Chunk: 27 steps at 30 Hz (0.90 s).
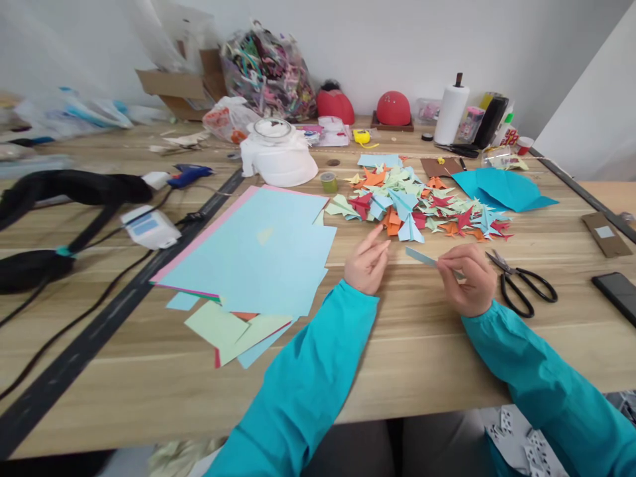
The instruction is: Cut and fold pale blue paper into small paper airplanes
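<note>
A narrow light-blue paper strip (420,256) is pinched between the thumb and fingers of my right hand (467,281), and its free end points left over the table. My left hand (368,262) is off to the left of that strip, holding nothing, with its fingers partly stretched and apart. Just beyond both hands lies a heap of small folded paper planes (410,228) in blue, green, orange and red. Black-handled scissors (527,281) rest beside my right hand, blades pointing away. On the left is a stack of coloured paper sheets (258,245), light blue on top.
A folded turquoise paper sheet (511,189) borders the heap on the right. A phone (616,296) lies at the right side. At the left are a blue glue gun (191,175), cables and a black strap. Behind stand a white cap (281,156) and a paper roll (451,112).
</note>
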Each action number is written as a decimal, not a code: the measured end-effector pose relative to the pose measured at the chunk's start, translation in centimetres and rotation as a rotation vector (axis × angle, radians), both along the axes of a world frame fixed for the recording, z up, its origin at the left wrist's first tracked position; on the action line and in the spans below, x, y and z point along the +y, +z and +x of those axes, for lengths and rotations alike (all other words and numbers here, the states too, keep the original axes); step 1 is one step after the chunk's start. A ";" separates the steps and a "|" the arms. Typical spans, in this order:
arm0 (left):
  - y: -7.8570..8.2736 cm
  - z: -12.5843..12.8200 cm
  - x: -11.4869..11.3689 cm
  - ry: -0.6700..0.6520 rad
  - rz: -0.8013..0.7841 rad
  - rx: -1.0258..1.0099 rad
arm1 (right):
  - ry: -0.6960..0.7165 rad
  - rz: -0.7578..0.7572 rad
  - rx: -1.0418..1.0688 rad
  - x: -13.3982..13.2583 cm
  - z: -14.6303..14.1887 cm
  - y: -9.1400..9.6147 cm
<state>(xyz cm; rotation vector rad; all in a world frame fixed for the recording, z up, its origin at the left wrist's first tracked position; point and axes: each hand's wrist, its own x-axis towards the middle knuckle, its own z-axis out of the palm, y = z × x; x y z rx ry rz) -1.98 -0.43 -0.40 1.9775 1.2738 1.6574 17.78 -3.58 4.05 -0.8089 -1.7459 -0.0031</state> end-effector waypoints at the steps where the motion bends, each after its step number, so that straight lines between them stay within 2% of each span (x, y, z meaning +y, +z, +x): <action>1: 0.2 0.2 -0.1 -0.016 -0.043 -0.059 | 0.034 -0.101 0.064 0.1 0.0 0.0; 5: 0.6 1.1 -0.4 -0.143 -0.313 -0.378 | 0.138 -0.579 0.356 0.9 -0.1 -0.9; 7: 0.7 1.4 -0.4 -0.243 -0.480 -0.574 | 0.143 -0.738 0.471 1.4 -0.1 -1.5; 9: 0.8 1.7 -0.6 -0.314 -0.593 -0.706 | 0.135 -0.834 0.531 1.6 -0.1 -2.0; 11: 1.0 2.0 -0.7 -0.306 -0.636 -0.733 | 0.134 -0.881 0.534 1.7 -0.1 -2.2; 15: 1.3 2.2 -0.9 -0.200 -0.637 -0.684 | 0.158 -0.898 0.483 1.7 -0.2 -2.2; 21: 0.8 1.8 -0.5 -0.272 -0.729 -0.741 | 0.114 -0.940 0.497 1.8 -0.2 -2.2; 27: 1.3 1.7 -0.4 -0.243 -0.750 -0.926 | 0.244 -0.967 0.547 2.3 0.1 -2.6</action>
